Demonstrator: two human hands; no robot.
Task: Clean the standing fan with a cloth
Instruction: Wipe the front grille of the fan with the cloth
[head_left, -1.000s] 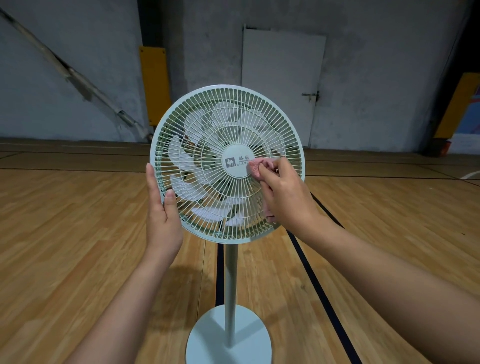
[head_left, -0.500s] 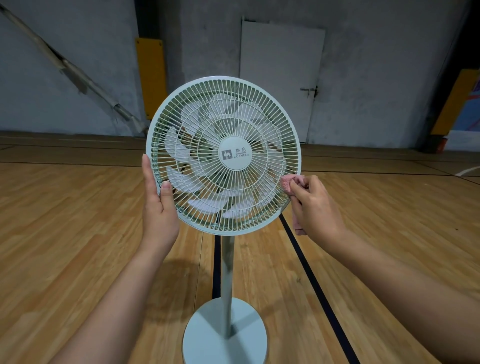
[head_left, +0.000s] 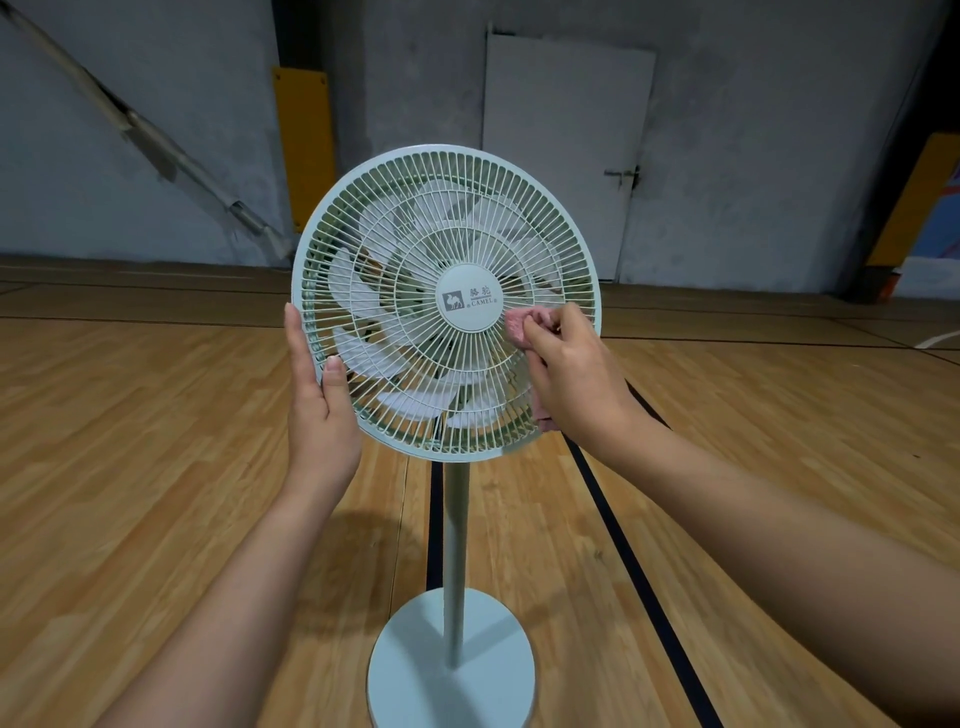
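Wooden court floor (head_left: 156, 467) holds the fan (head_left: 454, 545) upright before me. My left hand (head_left: 319, 410) lies flat, fingers (head_left: 295, 340) straight, steadying the grille (head_left: 395, 208) at its edge. My right hand (head_left: 576, 384) pinches the cloth (head_left: 519, 323) against it beside the hub (head_left: 467, 297). Pressing too hard could tip the fan or snag the cloth.

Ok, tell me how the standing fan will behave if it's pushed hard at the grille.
Probably top-heavy: the wide head sits on a thin pole over a round base, so it may rock or tip. The left hand bracing the rim suggests that. The thin grille wires likely flex.
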